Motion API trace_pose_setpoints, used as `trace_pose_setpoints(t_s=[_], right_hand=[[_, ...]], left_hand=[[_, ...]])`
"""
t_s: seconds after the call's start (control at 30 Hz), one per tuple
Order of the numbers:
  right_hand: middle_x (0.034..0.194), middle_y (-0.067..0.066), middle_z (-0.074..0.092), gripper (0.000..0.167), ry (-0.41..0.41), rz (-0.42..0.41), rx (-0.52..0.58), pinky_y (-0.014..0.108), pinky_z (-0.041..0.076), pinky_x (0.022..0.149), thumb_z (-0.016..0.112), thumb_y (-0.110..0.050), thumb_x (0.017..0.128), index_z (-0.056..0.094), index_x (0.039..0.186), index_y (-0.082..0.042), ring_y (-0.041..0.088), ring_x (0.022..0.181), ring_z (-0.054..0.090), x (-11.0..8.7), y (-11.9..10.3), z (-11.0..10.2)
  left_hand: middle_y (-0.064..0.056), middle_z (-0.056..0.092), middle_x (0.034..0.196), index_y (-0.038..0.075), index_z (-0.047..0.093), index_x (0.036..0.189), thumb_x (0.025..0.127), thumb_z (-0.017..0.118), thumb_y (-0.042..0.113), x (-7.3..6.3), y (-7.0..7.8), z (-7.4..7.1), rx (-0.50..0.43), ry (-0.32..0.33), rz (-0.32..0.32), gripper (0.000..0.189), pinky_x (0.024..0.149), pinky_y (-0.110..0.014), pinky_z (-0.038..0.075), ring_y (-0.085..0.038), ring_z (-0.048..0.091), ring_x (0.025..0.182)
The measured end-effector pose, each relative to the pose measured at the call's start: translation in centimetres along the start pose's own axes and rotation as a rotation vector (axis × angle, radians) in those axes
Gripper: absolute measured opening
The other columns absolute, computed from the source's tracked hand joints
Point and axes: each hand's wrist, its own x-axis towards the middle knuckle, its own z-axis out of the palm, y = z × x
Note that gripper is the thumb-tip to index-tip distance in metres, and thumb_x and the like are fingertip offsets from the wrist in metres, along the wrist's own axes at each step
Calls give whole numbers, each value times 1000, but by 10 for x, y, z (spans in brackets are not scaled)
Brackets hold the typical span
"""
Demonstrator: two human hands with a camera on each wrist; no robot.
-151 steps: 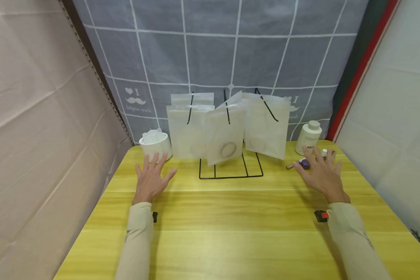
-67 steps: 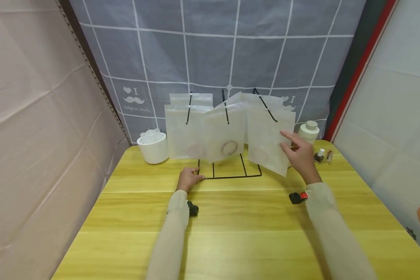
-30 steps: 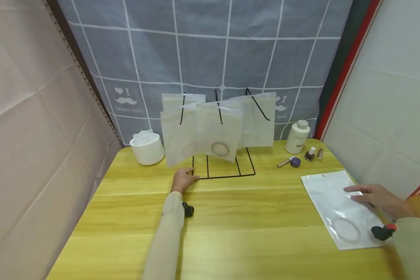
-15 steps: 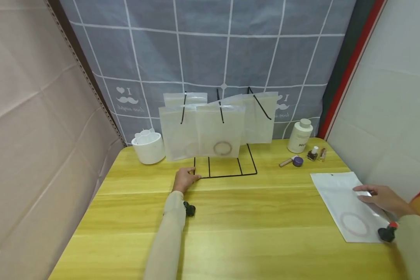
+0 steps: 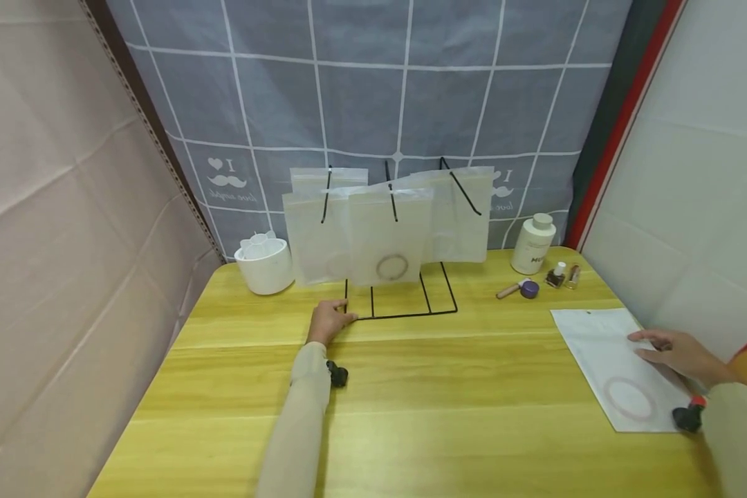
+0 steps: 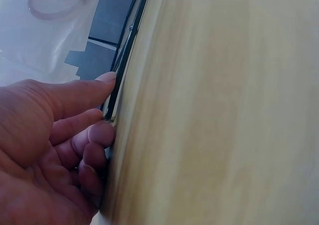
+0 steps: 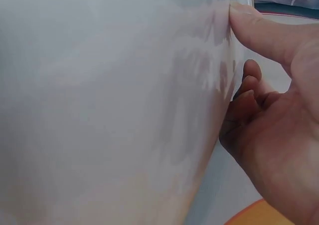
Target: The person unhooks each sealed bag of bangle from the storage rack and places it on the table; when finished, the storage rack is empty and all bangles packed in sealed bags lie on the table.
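Observation:
In the head view my left hand (image 5: 327, 321) holds the front left corner of a black wire display rack (image 5: 404, 316). The left wrist view shows its thumb on top of the wire and curled fingers below. At the right side of the table, my right hand (image 5: 685, 356) pinches the edge of a white zip bag (image 5: 588, 346) with a ring-shaped item, perhaps a bangle, showing inside. Thumb in front, fingers behind the bag (image 7: 124, 100) in the right wrist view. Several similar bags (image 5: 389, 235) hang on the rack's three hooks.
A white round pot (image 5: 266, 270) stands left of the rack. To the right are a white bottle (image 5: 533, 245), a purple-lidded jar (image 5: 529, 289), a slim tube (image 5: 508, 289), a nail polish bottle (image 5: 555, 277) and a small clear vial (image 5: 573, 277). Cloth walls enclose the table.
From open over the table, my left hand came to the rack's corner. My right hand took a bag off the right hook and carried it to the right. Both hands are nearly still over the last half second.

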Motion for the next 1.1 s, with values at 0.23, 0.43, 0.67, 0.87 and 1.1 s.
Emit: trace_pose_setpoints(t_s=[0.23,0.43,0.67,0.87,1.1], right_hand=[[103,26,65,40,-4,-35,-31,23,44,64,70,-21,96,65,120,11,8,81,50,-3,-5,-3],[105,31,67,38,151,-80,0,26,47,63,55,-24,105,66,114,12,2,82,52,14,-56,-11],[117,29,65,34,265,-253,193,34,49,79,54,-22,105,67,120,7,14,95,60,77,-167,12],[155,27,35,44,278,-337,428,64,38,106,60,-22,103,55,139,3,46,141,34,131,-244,38],[157,20,37,51,471,-413,567,64,29,113,75,-12,91,59,140,-3,39,145,32,172,-296,42]], left_hand=[[-16,57,143,8,64,137,90,78,20,-2,-1,3,-3,1,-6,51,107,-53,45,-39,47,137],[-15,58,144,9,64,137,90,78,20,-2,-1,2,9,9,-15,51,108,-52,44,-37,46,139],[-16,57,144,8,64,137,90,78,19,-1,0,-2,-21,8,-17,50,109,-53,43,-38,46,139],[-17,58,142,6,64,136,89,78,17,0,1,-1,-11,26,0,50,109,-51,44,-37,49,137],[-15,59,142,7,65,136,89,78,16,-4,0,2,-33,27,-7,49,108,-51,44,-36,48,137]])
